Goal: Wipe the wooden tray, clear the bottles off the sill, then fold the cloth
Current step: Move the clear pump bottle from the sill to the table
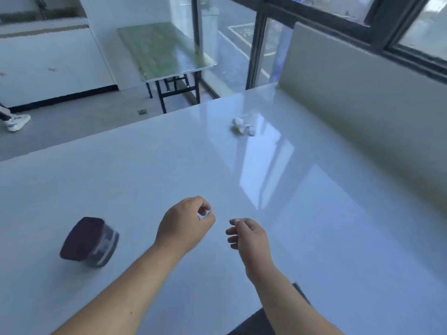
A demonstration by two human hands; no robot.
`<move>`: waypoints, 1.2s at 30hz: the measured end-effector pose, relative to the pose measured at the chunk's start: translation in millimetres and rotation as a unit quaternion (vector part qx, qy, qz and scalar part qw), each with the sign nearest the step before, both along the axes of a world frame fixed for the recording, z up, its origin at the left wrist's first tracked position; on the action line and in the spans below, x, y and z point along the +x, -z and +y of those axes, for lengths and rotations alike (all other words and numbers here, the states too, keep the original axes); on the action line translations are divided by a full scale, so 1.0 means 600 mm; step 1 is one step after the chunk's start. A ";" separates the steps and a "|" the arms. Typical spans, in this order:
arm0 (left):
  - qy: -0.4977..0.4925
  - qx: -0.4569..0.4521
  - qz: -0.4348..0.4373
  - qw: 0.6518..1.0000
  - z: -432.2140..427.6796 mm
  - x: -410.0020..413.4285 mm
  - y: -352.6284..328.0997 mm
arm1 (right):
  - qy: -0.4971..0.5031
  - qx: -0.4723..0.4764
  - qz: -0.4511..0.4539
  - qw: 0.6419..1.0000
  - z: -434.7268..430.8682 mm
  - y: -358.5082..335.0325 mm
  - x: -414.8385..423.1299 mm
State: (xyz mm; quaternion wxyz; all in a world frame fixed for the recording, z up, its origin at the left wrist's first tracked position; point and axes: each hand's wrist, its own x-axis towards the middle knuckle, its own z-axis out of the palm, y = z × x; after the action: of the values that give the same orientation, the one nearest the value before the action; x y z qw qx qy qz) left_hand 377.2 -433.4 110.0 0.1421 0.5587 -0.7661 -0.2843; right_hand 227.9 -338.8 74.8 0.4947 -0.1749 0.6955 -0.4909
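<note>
My left hand [186,223] and my right hand [249,234] hover side by side over the near middle of a glossy white table [314,213]. Both hold nothing; the fingers are loosely curled and apart. A crumpled white cloth [243,124] lies far ahead on the table, to the right of centre, well beyond both hands. No wooden tray or bottles show in this view. The tiled sill [350,76] runs along the table's right side under the window, and its visible part bears nothing.
A dark maroon container [89,241] with a clear wall lies tilted on the table to the left of my left hand. Beyond the table's far edge stands a green-topped folding table [164,49]. A person's shoe [15,122] shows on the floor at far left.
</note>
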 end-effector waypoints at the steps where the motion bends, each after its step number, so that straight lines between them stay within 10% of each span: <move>1: 0.038 0.010 0.000 0.999 0.018 -0.059 -0.002 | 0.031 -0.002 0.014 0.999 0.035 -0.009 -0.056; 18: 0.441 0.068 -0.008 0.895 0.584 -0.861 -0.012 | 0.497 0.027 0.051 0.866 0.735 -0.001 -0.629; 36: 0.401 0.060 0.051 0.913 0.787 -1.082 0.041 | 0.503 -0.105 -0.204 0.833 0.859 0.075 -0.817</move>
State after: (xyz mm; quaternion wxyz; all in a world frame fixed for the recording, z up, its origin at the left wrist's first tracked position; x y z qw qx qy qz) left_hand -272.0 38.9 85.7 0.0213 0.1969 -0.8986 -0.3915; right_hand -262.0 176.6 29.8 0.2887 0.2526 0.5151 -0.7665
